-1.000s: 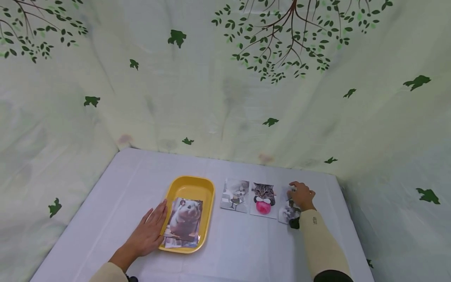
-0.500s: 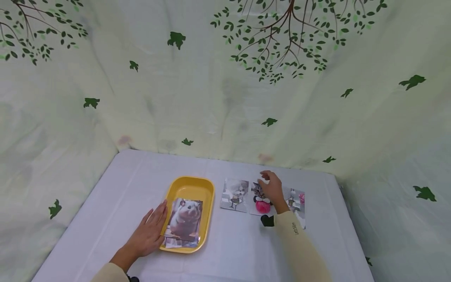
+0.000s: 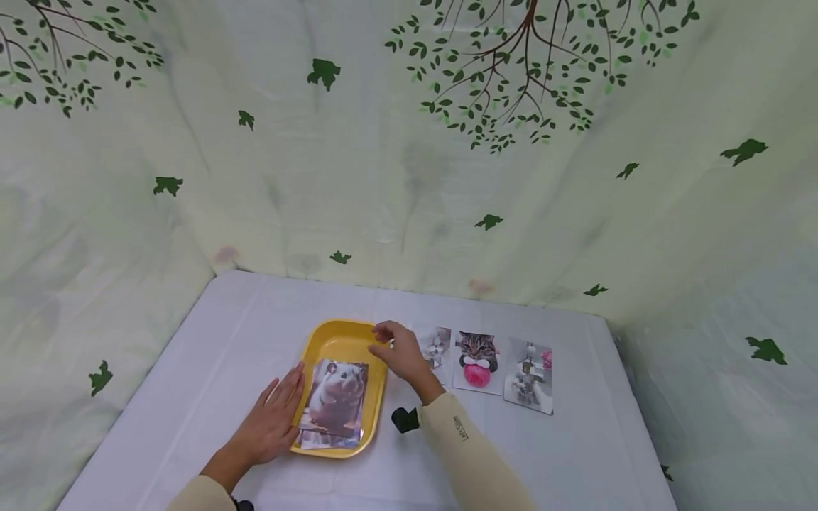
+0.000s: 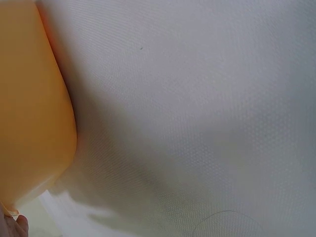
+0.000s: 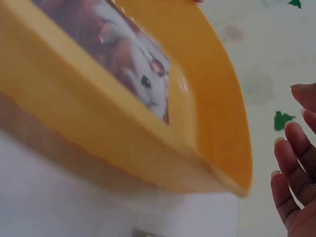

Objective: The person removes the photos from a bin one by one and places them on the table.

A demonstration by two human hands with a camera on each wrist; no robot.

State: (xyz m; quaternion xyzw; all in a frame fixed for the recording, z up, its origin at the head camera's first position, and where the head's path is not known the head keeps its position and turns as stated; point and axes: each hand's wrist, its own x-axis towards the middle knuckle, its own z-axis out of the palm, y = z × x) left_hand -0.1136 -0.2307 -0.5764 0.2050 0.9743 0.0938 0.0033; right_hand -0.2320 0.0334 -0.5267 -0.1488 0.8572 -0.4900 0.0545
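My left hand rests flat with straight fingers along the left rim of a yellow tray. Inside the tray lies a small stack of photo cards, a hamster card on top. My right hand is over the tray's upper right rim, fingers loosely bent and holding nothing. In the right wrist view its fingers are spread apart beside the tray wall. To the right lie three cards in a row: a grey picture card partly hidden by my right hand, a cat card with a pink ball, and another grey card.
A white cloth covers the table. Behind it hangs a pale curtain printed with leaves and branches. The left wrist view shows mostly the tray's outer side and the cloth.
My right hand has swept left from the rightmost card, across the cat card, to the tray's edge, uncovering the right-hand cards. My left hand has stayed at the tray.
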